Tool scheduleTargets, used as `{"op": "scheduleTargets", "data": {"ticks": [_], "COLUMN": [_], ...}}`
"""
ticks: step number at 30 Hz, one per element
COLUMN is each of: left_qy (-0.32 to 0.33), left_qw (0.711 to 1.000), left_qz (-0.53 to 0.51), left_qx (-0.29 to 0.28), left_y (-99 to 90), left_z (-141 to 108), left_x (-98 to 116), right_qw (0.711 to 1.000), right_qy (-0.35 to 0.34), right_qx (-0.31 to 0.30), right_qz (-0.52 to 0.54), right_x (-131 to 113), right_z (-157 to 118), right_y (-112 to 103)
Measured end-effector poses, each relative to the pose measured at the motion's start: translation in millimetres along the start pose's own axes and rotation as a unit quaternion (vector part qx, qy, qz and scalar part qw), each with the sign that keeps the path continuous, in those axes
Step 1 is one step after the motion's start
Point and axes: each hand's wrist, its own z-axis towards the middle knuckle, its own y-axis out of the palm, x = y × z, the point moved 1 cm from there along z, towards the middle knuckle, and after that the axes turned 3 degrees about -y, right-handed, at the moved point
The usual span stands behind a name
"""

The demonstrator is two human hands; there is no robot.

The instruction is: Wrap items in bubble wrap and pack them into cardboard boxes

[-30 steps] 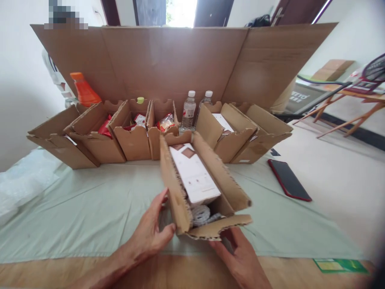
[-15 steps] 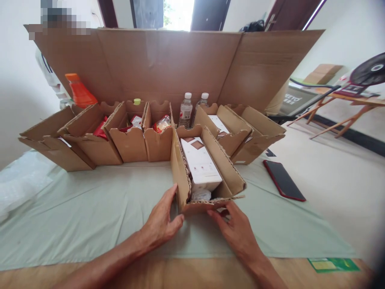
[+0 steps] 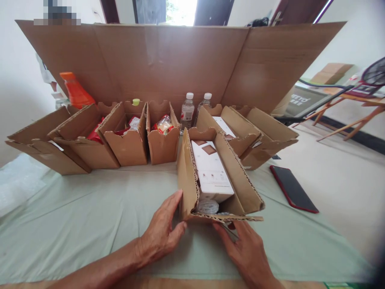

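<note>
A narrow open-topped cardboard bin (image 3: 189,192) sits in front of the others, its near end toward me. Inside it lie a white carton (image 3: 212,174) with brown squares printed on it and clear crinkled plastic (image 3: 207,206). My left hand (image 3: 164,224) grips the bin's left side, thumb at the near corner and fingers along the wall. Under the near edge, my right hand (image 3: 243,243) holds the front end, with its fingertips partly hidden by the cardboard. The bin's front right corner is split apart.
Several similar bins (image 3: 129,150) stand in a row behind, some with packets inside. Two water bottles (image 3: 187,110), an orange bottle (image 3: 75,92) and a tall cardboard screen (image 3: 174,60) stand farther back. A phone (image 3: 293,188) lies right; bubble wrap (image 3: 21,182) lies left.
The bin has come slightly toward me and to the right, with both hands keeping their places on it. The whole view has also shifted a little closer.
</note>
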Motion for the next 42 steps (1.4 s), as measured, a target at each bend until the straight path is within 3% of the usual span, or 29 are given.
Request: {"op": "scheduleTargets", "data": {"ticks": [6,11,14,17,21,23,27,30,33,38,42], "left_qy": [-0.034,-0.026,-0.031,-0.038,-0.054,-0.077,-0.080,-0.011,0.068,0.042,0.046], "left_qw": [0.999,0.998,0.998,0.998,0.996,0.993,0.986,0.995,0.993,0.991,0.984], "left_qz": [0.007,0.029,0.026,0.010,-0.050,-0.048,0.013,0.058,0.094,0.123,0.165], "left_qx": [0.013,0.040,0.044,0.058,0.048,0.077,0.147,0.084,0.004,-0.035,-0.040], "left_y": [-15.8,0.0,8.5,7.2,-3.8,-8.2,-7.3,-0.1,4.6,5.3,10.1], "left_z": [14.5,-14.0,-23.6,-6.4,46.5,63.9,52.4,33.3,32.3,43.3,40.6], "left_x": [1.2,-0.2,-4.5,-10.1,-14.0,-14.0,-14.5,-16.8,-21.0,-30.0,-33.6], "right_qw": [0.999,0.995,0.990,0.983,0.974,0.968,0.969,0.986,0.990,0.980,0.977], "right_qy": [-0.012,-0.011,0.033,0.088,0.138,0.155,0.153,0.064,-0.009,-0.005,-0.026], "right_qx": [-0.011,-0.034,-0.061,-0.067,-0.036,-0.019,-0.003,-0.027,-0.092,-0.185,-0.203], "right_qz": [0.051,0.090,0.126,0.144,0.175,0.195,0.196,0.150,0.106,0.069,0.066], "right_x": [-0.7,9.9,14.9,19.0,32.3,39.8,42.6,33.0,24.1,21.1,20.0], "right_z": [24.5,22.5,16.9,24.2,54.2,65.5,58.1,41.1,35.2,40.6,43.6], "right_y": [13.3,11.2,9.4,14.9,38.6,51.0,62.2,63.6,68.4,76.9,76.8]}}
